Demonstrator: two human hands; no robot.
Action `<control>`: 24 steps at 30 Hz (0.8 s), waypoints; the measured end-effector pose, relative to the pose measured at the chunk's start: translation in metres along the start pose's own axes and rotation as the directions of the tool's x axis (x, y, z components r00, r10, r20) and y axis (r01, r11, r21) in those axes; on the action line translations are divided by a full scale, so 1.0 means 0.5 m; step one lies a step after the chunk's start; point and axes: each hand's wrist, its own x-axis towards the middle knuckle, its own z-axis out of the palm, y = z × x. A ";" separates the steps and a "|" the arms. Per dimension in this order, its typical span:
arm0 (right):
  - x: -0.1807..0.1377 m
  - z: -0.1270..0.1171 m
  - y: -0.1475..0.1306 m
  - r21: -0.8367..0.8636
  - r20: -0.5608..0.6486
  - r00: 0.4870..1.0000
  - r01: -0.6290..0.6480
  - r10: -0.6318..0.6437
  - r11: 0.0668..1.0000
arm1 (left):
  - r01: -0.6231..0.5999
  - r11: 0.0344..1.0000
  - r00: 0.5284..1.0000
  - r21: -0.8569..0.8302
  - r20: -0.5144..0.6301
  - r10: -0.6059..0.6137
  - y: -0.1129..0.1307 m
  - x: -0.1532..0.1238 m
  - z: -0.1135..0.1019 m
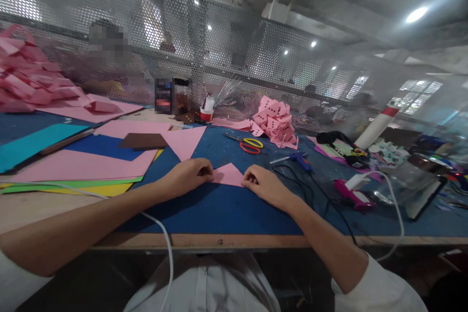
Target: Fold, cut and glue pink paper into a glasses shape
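Forearms (109,211) reach forward, closed fingers (250,172) pinching pink paper (229,175).

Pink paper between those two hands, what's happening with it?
A person is working at a blue-topped table, holding a small piece of pink paper at its two ends. The left hand has one end and the right hand the other, with the paper's point facing away from the person. Beyond it lie scissors with red and yellow handles, and a pile of spotted pink pieces. Nobody is holding the scissors.
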 end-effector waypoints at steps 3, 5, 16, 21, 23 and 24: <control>-0.001 -0.004 0.000 0.005 0.012 1.000 -0.005 0.005 1.000 | -0.002 1.000 1.000 0.013 -0.010 0.002 -0.004 0.001 0.000; -0.002 -0.006 0.000 0.006 0.023 1.000 -0.005 0.005 1.000 | -0.003 1.000 1.000 0.012 -0.012 0.004 -0.006 0.002 -0.001; -0.003 -0.006 -0.003 -0.054 -0.006 0.998 0.069 -0.070 0.996 | -0.261 0.959 0.964 0.107 -0.016 0.264 0.008 -0.015 0.008; -0.008 0.001 -0.011 -0.092 -0.044 0.994 0.093 -0.097 0.991 | -0.222 0.965 0.973 0.138 -0.026 0.228 0.024 -0.023 0.011; -0.006 0.009 -0.014 -0.087 -0.054 0.996 0.070 -0.075 0.994 | -0.184 0.968 0.980 0.170 -0.042 0.194 0.034 -0.021 0.013; -0.004 0.013 -0.016 -0.087 -0.057 0.997 0.054 -0.059 0.995 | -0.164 0.969 0.983 0.188 -0.050 0.176 0.039 -0.018 0.014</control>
